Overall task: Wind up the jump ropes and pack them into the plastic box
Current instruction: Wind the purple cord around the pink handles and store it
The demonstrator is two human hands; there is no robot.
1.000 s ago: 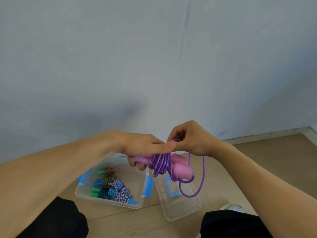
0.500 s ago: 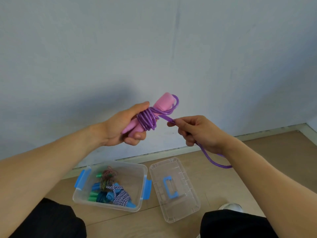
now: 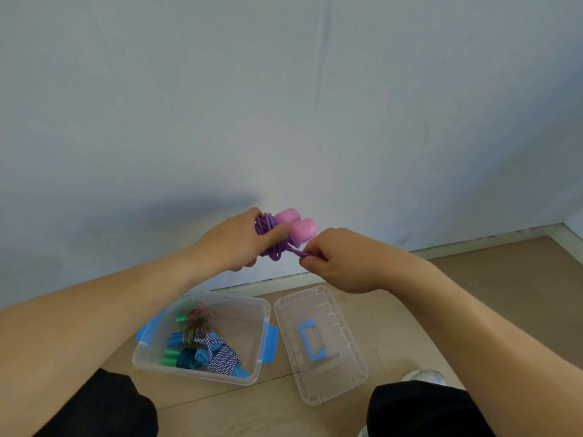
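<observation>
The purple jump rope (image 3: pixel 273 239) is held up in the air in front of the pale wall (image 3: pixel 284 89), above and a little beyond the open plastic box (image 3: pixel 202 376). Its cord is wound in many turns around the two pink handles (image 3: pixel 296 223), whose round ends lie side by side and stick out to the upper right of the coil. The left hand (image 3: pixel 239 244) is clenched around the wound bundle, thumb pressed across the purple turns. Just right of it, the right hand (image 3: pixel 340 263) pinches a short strand of the cord that runs from the bundle to its fingertips (image 3: pixel 307 258); the rest of that strand is hidden by the hand.

Below, on the wooden floor (image 3: pixel 489 294), the clear box with blue latches (image 3: pixel 270 345) sits open. Inside, against its left and near part, lie several wound ropes: one with green handles (image 3: pixel 181 317) and a thin reddish cord, a blue-handled one (image 3: pixel 176 338) wrapped in a white-and-blue braided cord (image 3: pixel 220 357), and a dark teal bundle (image 3: pixel 186 359) with a green end. The right part of the box floor is bare.

Just right of the box, nearly touching it, the clear lid (image 3: pixel 340 313) lies flat with its blue carry handle (image 3: pixel 312 340) facing up. The person's dark-clothed knees (image 3: pixel 419 408) frame the near edge, and the toe of a light shoe (image 3: pixel 424 375) shows near the right knee. A pale baseboard (image 3: pixel 473 244) runs where wall meets floor.
</observation>
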